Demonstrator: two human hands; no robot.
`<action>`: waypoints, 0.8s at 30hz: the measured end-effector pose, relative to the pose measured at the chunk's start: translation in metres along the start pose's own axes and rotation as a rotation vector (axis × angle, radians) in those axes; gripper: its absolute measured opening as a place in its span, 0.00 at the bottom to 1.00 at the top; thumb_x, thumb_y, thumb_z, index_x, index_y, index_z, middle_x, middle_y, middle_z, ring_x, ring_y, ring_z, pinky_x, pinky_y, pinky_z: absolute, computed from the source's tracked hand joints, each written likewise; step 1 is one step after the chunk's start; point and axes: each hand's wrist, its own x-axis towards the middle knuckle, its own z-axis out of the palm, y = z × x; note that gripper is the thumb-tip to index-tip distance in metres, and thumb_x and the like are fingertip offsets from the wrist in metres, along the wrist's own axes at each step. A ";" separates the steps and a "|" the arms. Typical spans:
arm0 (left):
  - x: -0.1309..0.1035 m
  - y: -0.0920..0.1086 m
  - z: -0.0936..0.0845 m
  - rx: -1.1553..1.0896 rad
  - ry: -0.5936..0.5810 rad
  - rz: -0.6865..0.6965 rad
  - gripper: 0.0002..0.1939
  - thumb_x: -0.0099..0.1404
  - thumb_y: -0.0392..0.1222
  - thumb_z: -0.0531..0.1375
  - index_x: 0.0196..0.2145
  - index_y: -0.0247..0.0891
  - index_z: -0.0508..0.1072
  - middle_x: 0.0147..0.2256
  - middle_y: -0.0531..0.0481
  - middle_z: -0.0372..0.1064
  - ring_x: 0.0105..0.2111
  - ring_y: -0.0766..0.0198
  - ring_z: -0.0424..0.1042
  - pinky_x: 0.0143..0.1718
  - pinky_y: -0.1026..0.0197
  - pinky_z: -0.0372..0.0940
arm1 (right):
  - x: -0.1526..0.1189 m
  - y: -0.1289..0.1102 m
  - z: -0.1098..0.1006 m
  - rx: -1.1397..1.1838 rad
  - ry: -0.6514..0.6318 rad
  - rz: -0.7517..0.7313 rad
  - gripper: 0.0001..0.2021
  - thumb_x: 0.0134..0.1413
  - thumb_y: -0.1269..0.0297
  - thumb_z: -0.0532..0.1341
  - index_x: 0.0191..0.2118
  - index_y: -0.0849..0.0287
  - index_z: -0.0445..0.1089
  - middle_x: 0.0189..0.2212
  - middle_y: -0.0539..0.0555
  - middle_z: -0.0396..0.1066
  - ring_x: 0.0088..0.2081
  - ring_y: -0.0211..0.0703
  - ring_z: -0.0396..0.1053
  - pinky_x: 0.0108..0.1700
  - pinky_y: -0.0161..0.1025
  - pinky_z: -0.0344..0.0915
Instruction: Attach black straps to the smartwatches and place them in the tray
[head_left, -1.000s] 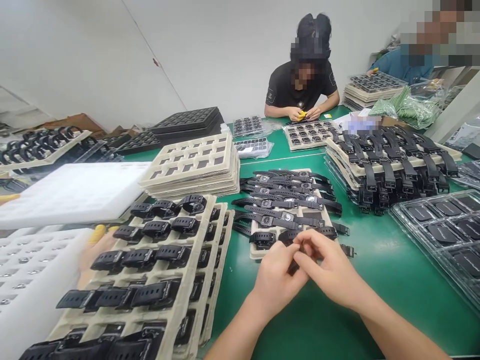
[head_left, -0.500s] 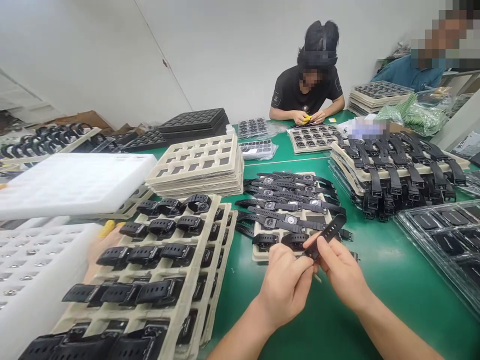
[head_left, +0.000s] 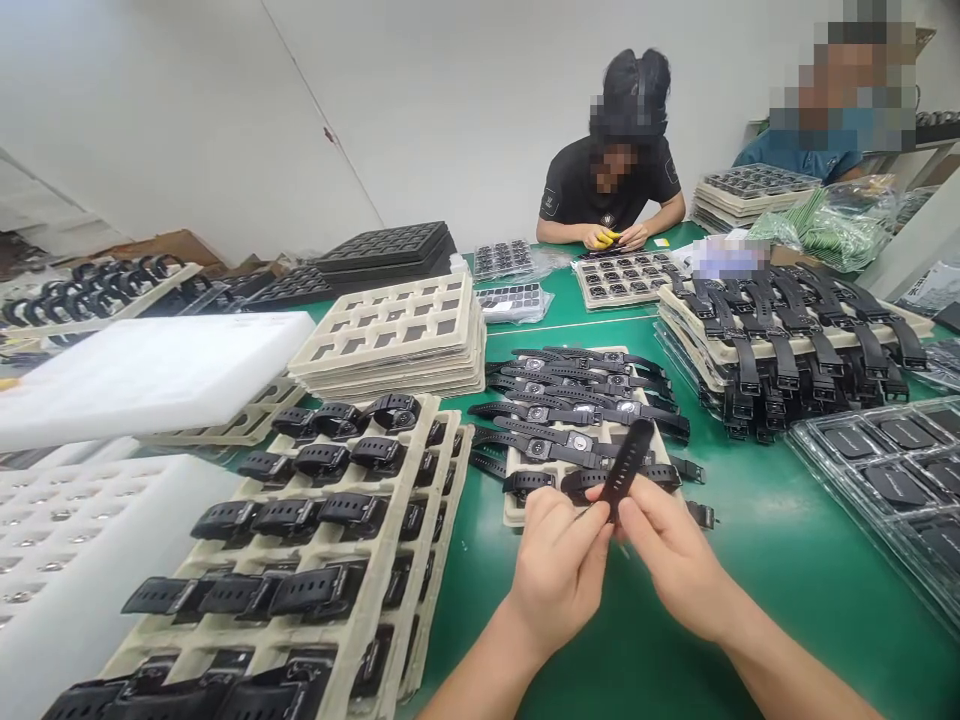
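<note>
Between my two hands is a black watch strap (head_left: 628,465), its holed end pointing up and away from me. My left hand (head_left: 559,555) is closed on its lower part, thumb and fingers pinched together. From the other side, my right hand (head_left: 671,550) grips the strap low down with thumb and fingers. What lies under my fingertips is hidden. Just beyond my hands, a cream tray (head_left: 514,515) carries several black watches (head_left: 577,443) with straps laid out flat, and a few with curled straps.
At left stand stacked cream trays (head_left: 409,440) of strapped watches, beside white foam blocks (head_left: 169,500). Behind them is a stack of cream trays (head_left: 390,350). On the right are piled strap-draped trays (head_left: 712,335) and a clear tray (head_left: 825,480). A co-worker (head_left: 611,190) sits opposite; another person is far right.
The strap has turned more upright and shifted slightly left with both hands. A hand with yellow fingertips near the left foam block has gone from view there. The view has shifted slightly.
</note>
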 end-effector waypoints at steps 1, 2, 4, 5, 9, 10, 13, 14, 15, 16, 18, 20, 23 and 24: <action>0.000 0.000 -0.001 -0.027 0.002 -0.033 0.15 0.68 0.26 0.56 0.50 0.38 0.71 0.28 0.50 0.69 0.29 0.61 0.64 0.35 0.56 0.62 | 0.000 -0.002 -0.001 -0.057 -0.027 -0.043 0.16 0.73 0.53 0.52 0.51 0.53 0.74 0.45 0.57 0.70 0.46 0.47 0.70 0.49 0.43 0.71; 0.000 0.000 -0.001 -0.063 0.004 -0.079 0.14 0.68 0.27 0.56 0.48 0.39 0.71 0.29 0.50 0.70 0.30 0.61 0.65 0.35 0.57 0.63 | 0.000 -0.003 -0.002 -0.108 -0.051 -0.073 0.15 0.72 0.55 0.53 0.53 0.52 0.74 0.51 0.58 0.68 0.52 0.50 0.68 0.55 0.45 0.69; 0.000 0.001 -0.002 -0.155 0.011 -0.204 0.11 0.70 0.28 0.55 0.46 0.40 0.72 0.32 0.49 0.71 0.32 0.61 0.68 0.35 0.59 0.64 | -0.001 -0.002 -0.002 -0.175 -0.088 -0.101 0.16 0.70 0.58 0.56 0.59 0.49 0.70 0.58 0.58 0.65 0.59 0.52 0.64 0.61 0.47 0.66; 0.001 0.002 -0.002 -0.213 0.022 -0.270 0.10 0.71 0.30 0.55 0.44 0.40 0.72 0.33 0.49 0.72 0.33 0.61 0.69 0.35 0.60 0.65 | -0.001 -0.001 0.000 -0.189 -0.098 -0.108 0.18 0.70 0.60 0.57 0.62 0.48 0.67 0.58 0.57 0.66 0.59 0.52 0.65 0.60 0.47 0.67; 0.000 0.003 0.000 -0.459 0.130 -0.454 0.07 0.75 0.38 0.55 0.40 0.41 0.72 0.34 0.51 0.70 0.32 0.65 0.70 0.34 0.65 0.65 | -0.003 0.000 0.008 -0.197 -0.092 -0.113 0.19 0.68 0.66 0.56 0.62 0.51 0.66 0.47 0.56 0.72 0.48 0.48 0.72 0.49 0.44 0.73; 0.000 0.003 0.001 -0.507 0.169 -0.488 0.07 0.75 0.40 0.55 0.39 0.41 0.72 0.33 0.52 0.70 0.32 0.66 0.70 0.34 0.66 0.65 | -0.003 -0.001 0.010 -0.202 -0.079 -0.111 0.18 0.67 0.68 0.56 0.60 0.52 0.67 0.46 0.56 0.72 0.47 0.48 0.72 0.47 0.44 0.73; -0.003 0.001 0.004 -0.605 0.270 -0.610 0.11 0.75 0.45 0.56 0.35 0.40 0.72 0.32 0.53 0.69 0.32 0.66 0.69 0.34 0.67 0.65 | -0.004 -0.007 0.013 -0.226 -0.057 -0.110 0.16 0.64 0.69 0.57 0.56 0.52 0.68 0.43 0.55 0.72 0.44 0.47 0.71 0.46 0.44 0.73; -0.004 0.001 0.004 -0.628 0.288 -0.640 0.12 0.75 0.47 0.56 0.34 0.40 0.72 0.31 0.53 0.69 0.32 0.66 0.68 0.34 0.67 0.64 | -0.005 -0.009 0.012 -0.234 -0.059 -0.107 0.15 0.63 0.69 0.57 0.54 0.52 0.69 0.42 0.54 0.72 0.44 0.47 0.71 0.46 0.44 0.72; -0.005 0.000 0.004 -0.653 0.297 -0.656 0.13 0.75 0.48 0.57 0.33 0.40 0.71 0.32 0.52 0.68 0.32 0.67 0.68 0.34 0.67 0.64 | -0.005 -0.010 0.011 -0.240 -0.063 -0.099 0.15 0.63 0.69 0.57 0.54 0.52 0.69 0.42 0.54 0.72 0.43 0.47 0.71 0.46 0.44 0.72; -0.006 0.001 0.004 -0.689 0.291 -0.665 0.13 0.74 0.48 0.58 0.34 0.40 0.71 0.32 0.52 0.68 0.32 0.67 0.68 0.34 0.67 0.64 | -0.006 -0.012 0.009 -0.242 -0.066 -0.087 0.16 0.63 0.69 0.57 0.55 0.52 0.68 0.41 0.53 0.71 0.44 0.47 0.71 0.46 0.44 0.72; -0.005 0.003 0.002 -0.811 0.208 -0.684 0.10 0.73 0.49 0.60 0.38 0.41 0.70 0.33 0.53 0.68 0.31 0.67 0.68 0.34 0.66 0.64 | -0.007 -0.013 0.006 -0.237 -0.088 -0.056 0.20 0.62 0.68 0.58 0.59 0.50 0.64 0.44 0.53 0.72 0.44 0.47 0.72 0.46 0.43 0.72; -0.004 0.007 0.000 -0.955 0.066 -0.721 0.12 0.73 0.52 0.59 0.44 0.42 0.68 0.34 0.52 0.68 0.31 0.66 0.69 0.34 0.65 0.65 | -0.006 -0.014 0.005 -0.215 -0.118 -0.030 0.21 0.62 0.67 0.60 0.60 0.49 0.63 0.45 0.52 0.73 0.44 0.47 0.72 0.44 0.41 0.72; -0.002 0.010 -0.004 -1.058 -0.087 -0.750 0.22 0.74 0.61 0.50 0.51 0.42 0.65 0.35 0.48 0.69 0.35 0.61 0.71 0.37 0.60 0.66 | -0.003 -0.011 0.008 -0.154 -0.088 -0.046 0.11 0.64 0.66 0.60 0.50 0.50 0.69 0.40 0.50 0.74 0.38 0.44 0.72 0.39 0.38 0.70; -0.001 0.010 -0.005 -1.065 -0.107 -0.736 0.24 0.74 0.63 0.47 0.52 0.42 0.64 0.37 0.47 0.69 0.37 0.60 0.70 0.39 0.58 0.67 | -0.003 -0.009 0.010 -0.126 -0.067 -0.061 0.08 0.65 0.65 0.59 0.48 0.50 0.70 0.39 0.50 0.74 0.37 0.43 0.72 0.39 0.37 0.69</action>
